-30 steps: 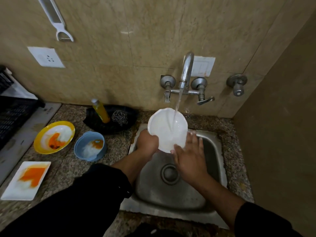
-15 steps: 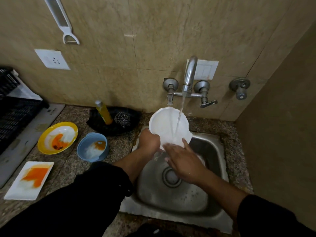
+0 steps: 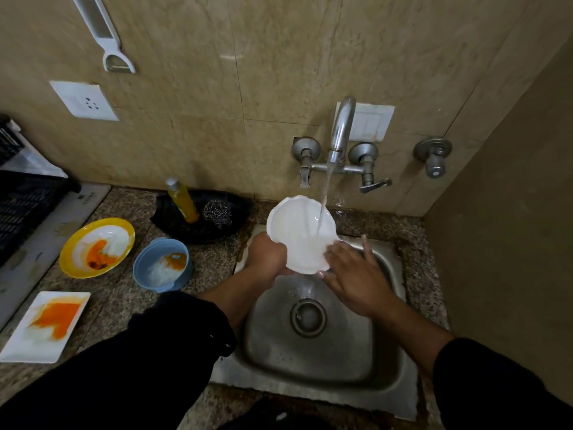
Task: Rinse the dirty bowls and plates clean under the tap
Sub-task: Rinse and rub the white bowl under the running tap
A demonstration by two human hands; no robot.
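A white scalloped plate [image 3: 297, 231] is tilted under the running tap [image 3: 340, 131], over the steel sink [image 3: 390, 361]. My left hand [image 3: 266, 255] grips the plate's lower left rim. My right hand [image 3: 356, 274] lies with spread straight fingers against the plate's lower right edge. Water streams onto the plate's face. On the counter to the left sit a yellow-rimmed plate [image 3: 96, 247], a blue bowl [image 3: 161, 266] and a white rectangular plate [image 3: 45, 325], all smeared with orange sauce.
A black dish [image 3: 204, 221] behind the blue bowl holds a yellow soap bottle [image 3: 183, 200] and a steel scrubber [image 3: 217, 212]. A black crate [image 3: 21, 206] stands at far left. A side wall closes in the right.
My right hand slid from the plate's lower middle to its right edge, fingers spreading. The plate stays under the stream in my left hand.
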